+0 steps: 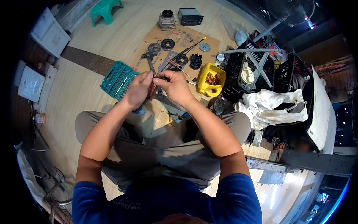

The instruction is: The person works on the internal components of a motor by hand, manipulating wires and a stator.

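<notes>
My left hand (138, 90) and my right hand (173, 88) meet in front of my knees, fingertips pinched together. Between them is a thin bundle of reddish, copper-coloured strands (152, 89), partly covered by the fingers; it hangs down beside my left palm. To the right stands a cut-open yellow jug (202, 83) with similar copper-coloured pieces in it. Left of my hands lies an open teal socket-set case (115, 80). Just beyond my hands, a red-handled screwdriver (173, 64) rests on the cardboard (143, 56). Pliers (171, 118) lie on the floor between my knees.
Black ring-shaped parts (167, 44) and a black motor-like part (196, 61) lie on the cardboard. Behind are a metal machine part (166, 20), a car radio (190, 17) and a green stool (105, 12). Black crates (233, 80) and white cloth (276, 114) crowd the right.
</notes>
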{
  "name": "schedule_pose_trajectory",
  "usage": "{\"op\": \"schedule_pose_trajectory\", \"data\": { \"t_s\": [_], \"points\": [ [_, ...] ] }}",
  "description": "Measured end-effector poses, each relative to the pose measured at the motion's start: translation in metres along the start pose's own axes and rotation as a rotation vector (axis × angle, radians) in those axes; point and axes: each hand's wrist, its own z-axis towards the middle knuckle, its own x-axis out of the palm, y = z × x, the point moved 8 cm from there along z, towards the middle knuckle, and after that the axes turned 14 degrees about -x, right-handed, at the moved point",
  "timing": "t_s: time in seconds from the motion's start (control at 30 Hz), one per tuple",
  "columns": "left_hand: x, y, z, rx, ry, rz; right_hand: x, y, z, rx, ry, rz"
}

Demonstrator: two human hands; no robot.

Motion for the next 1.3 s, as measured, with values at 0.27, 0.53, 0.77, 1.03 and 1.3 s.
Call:
{"op": "schedule_pose_trajectory", "data": {
  "t_s": [0.27, 0.53, 0.77, 1.03, 1.3],
  "points": [
    [0.011, -0.026, -0.010, 0.485, -0.150, 0.676, -0.008, -0.004, 0.003, 0.023, -0.014, 0.041],
    [0.015, -0.020, -0.010, 0.174, -0.072, 0.740, 0.001, 0.002, -0.003, 0.142, 0.057, 0.123],
    [0.017, -0.027, -0.017, 0.206, -0.075, 0.764, 0.007, -0.004, -0.010, 0.125, 0.111, 0.208],
    [0.026, -0.028, -0.021, 0.182, 0.058, 0.615, 0.010, -0.004, -0.009, 0.084, 0.093, 0.248],
    [0.029, -0.029, -0.022, 0.220, 0.077, 0.631, 0.009, 0.003, -0.004, 0.038, 0.034, 0.323]
  ]
}}
